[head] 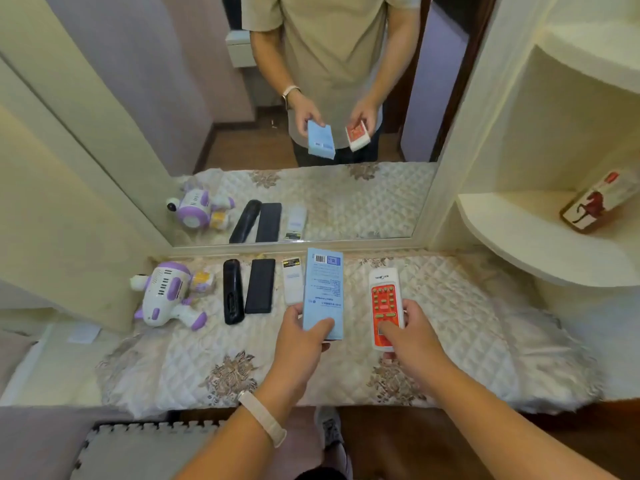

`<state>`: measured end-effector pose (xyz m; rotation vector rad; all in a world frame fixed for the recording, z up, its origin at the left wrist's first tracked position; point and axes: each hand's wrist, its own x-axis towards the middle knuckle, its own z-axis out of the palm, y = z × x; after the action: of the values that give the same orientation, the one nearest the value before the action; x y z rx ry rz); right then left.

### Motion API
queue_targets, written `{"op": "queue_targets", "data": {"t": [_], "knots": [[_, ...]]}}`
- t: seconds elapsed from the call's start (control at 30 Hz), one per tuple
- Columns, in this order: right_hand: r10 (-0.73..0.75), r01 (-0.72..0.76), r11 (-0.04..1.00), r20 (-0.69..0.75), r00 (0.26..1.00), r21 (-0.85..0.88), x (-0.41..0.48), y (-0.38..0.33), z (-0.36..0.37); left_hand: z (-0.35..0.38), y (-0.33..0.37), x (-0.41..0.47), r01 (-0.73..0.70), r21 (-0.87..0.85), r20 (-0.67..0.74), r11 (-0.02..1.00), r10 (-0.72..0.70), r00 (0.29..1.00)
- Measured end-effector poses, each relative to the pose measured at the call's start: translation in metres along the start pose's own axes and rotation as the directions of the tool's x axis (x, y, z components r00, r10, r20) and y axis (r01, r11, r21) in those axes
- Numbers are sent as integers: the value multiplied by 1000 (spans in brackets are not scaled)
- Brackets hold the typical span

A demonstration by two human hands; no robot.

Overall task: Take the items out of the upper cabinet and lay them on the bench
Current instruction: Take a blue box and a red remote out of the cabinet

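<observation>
Both hands out over quilted surface (457,306), mid-frame. left hand (304,332) curled round near end of blue box (323,289); right hand (414,332) grips red-key remote (383,303), thumb on its face. Cannot tell if either touches surface. Row on surface left of box: white remote (292,284), black slab (259,286), black remote (232,292), toy (166,294). Mirror (346,202) behind. Bottle (594,202) on shelf (519,233), right edge.
</observation>
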<state>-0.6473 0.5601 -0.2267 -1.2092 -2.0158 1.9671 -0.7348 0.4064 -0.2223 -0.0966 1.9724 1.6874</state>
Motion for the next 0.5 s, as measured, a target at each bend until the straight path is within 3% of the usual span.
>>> {"op": "queue_targets", "data": {"t": [0.27,0.5], "knots": [[140,-141,983,-16,990,-120,88,0,20,8,-19,93,173,20,15,985,-173,985],[274,-275,950,-26,961,-148,154,5,44,9,-38,165,216,138,67,967,-226,972]]}}
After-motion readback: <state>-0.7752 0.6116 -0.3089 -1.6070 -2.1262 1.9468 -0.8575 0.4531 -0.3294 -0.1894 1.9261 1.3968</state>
